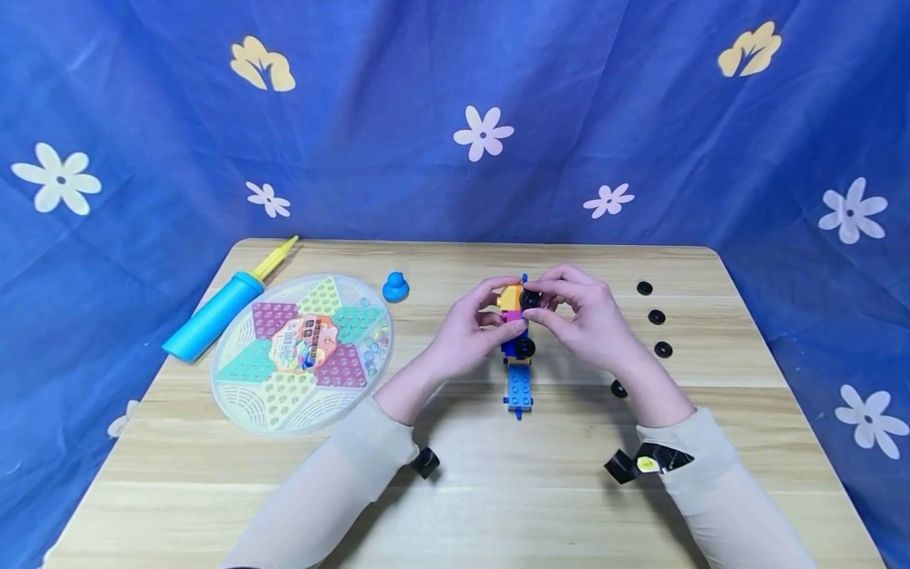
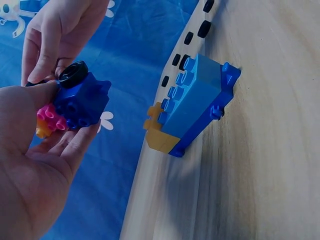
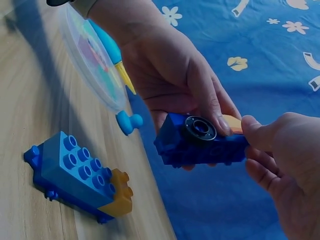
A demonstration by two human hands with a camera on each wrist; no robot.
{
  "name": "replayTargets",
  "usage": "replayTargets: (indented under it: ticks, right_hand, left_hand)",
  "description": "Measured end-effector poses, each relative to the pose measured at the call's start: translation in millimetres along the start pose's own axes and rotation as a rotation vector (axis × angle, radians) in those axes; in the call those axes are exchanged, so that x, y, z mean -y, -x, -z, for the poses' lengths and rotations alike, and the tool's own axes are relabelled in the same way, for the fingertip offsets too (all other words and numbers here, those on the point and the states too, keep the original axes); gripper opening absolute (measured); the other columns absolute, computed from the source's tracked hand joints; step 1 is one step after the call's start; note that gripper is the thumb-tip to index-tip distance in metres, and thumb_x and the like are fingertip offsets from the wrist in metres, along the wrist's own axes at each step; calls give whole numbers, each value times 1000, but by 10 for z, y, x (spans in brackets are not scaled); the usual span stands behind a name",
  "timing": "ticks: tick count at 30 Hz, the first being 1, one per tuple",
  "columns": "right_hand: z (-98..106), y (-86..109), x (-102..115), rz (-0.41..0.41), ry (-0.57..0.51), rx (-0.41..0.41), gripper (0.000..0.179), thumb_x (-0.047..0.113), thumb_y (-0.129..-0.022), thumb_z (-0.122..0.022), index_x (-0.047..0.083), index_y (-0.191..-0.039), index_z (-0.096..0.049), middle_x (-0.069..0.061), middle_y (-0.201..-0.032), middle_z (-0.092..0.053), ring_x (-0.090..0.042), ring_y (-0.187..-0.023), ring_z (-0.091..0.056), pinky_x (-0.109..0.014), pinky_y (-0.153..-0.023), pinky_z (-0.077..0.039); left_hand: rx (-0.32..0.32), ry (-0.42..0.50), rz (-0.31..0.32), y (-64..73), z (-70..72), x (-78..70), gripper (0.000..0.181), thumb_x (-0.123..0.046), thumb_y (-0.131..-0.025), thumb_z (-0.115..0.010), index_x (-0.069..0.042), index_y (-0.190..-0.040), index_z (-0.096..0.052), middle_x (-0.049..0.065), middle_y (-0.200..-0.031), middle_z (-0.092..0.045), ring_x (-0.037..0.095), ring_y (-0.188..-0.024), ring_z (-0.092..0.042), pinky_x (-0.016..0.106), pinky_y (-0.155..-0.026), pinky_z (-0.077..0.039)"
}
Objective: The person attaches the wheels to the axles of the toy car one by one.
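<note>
My left hand point(image 1: 472, 324) grips a building-block toy car point(image 3: 180, 150) above the table. It has a dark blue base with pink and orange blocks point(image 1: 513, 297) on it. One black wheel point(image 3: 200, 128) sits on the side of the base near one end. At the other end, the thumb and fingers of my right hand point(image 1: 583, 316) pinch another black wheel point(image 1: 529, 299) against the car's side; fingers hide most of it in both wrist views. Below the held car, a second block car point(image 2: 192, 102) stands on the table, light blue and orange on a blue base, with bare axle pegs.
Several loose black wheels point(image 1: 656, 317) lie on the right of the wooden table point(image 1: 498, 506). To the left are a Chinese checkers board point(image 1: 235, 407) with marbles under its cover, a blue-and-yellow hand pump point(image 1: 216, 316) and a small blue duck point(image 1: 396, 287). A blue flowered cloth point(image 1: 398, 95) hangs behind.
</note>
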State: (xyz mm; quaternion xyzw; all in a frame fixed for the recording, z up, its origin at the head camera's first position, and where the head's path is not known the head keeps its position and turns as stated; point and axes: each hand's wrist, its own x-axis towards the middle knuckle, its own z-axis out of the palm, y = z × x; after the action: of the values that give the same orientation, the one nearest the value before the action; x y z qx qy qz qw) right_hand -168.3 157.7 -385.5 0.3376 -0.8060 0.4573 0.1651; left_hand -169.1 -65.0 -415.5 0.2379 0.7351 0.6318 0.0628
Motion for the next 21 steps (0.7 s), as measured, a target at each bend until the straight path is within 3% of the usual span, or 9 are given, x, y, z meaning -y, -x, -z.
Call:
replayTargets:
  ticks: [6, 15, 21]
  right_hand:
    - [-32, -19, 20, 13, 31, -47, 29, -3, -80, -91, -1, -108, -81, -2, -94, -70, -14, -79, -67, -32, -68, -58]
    - [-58, -41, 54, -49, 8, -69, 27, -2, -77, -94, -1, -102, -83, -1, -87, -75, -15, -76, -69, -25, -71, -60]
    - [-88, -24, 28, -2, -4, -98, 28, -6, -76, -94, -3, -101, -82, -4, -89, -76, -18, -77, -72, -24, -74, -61]
  left_hand:
    - [-8, -7, -8, 12, -15, 0, 59, -4, -98, -77, -13, -152, -54, 12, -123, -68, 24, -95, -72, 35, -85, -63]
    - [-23, -3, 22, 45, -38, -22, 57, -4, -97, -77, -12, -150, -56, 12, -126, -67, 24, -95, -72, 35, -80, -64]
    - [-19, -15, 23, 45, -49, -29, 56, -7, -98, -77, -13, -150, -56, 11, -126, -66, 24, -93, -73, 35, -78, -64]
